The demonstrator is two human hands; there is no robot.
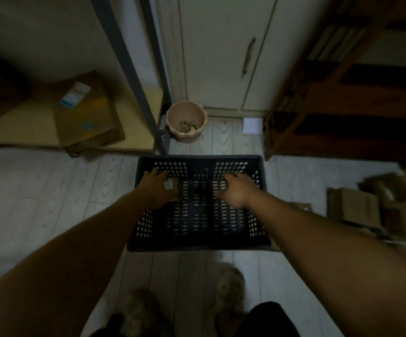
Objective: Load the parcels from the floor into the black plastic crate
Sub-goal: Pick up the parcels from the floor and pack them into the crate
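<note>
— Head view puts your black plastic crate [198, 242] on the pale plank floor [51, 190], straight ahead of your feet. Where are your hands?

— Both reach down inside the crate. Your left hand [155, 190] is at the crate's far-left part, fingers curled around a small brown parcel [172, 188] with a white patch on it; you are grasping it low in the crate. Whether the parcel already touches the crate's bottom, I cannot tell.

— And your right hand?

— Your right hand [236, 190] hangs over the crate's far-right part, fingers spread and loose, holding nothing.

— Where are the other parcels?

— A heap of cardboard parcels [367, 210] lies on the floor to the right of the crate, blurred. One small brown piece [301, 206] sits just beside the crate's right wall. Beyond the crate's far edge stands a pink pot [186, 121], and to the crate's far left a cardboard box [87, 115] rests on a low shelf [22, 132].
</note>
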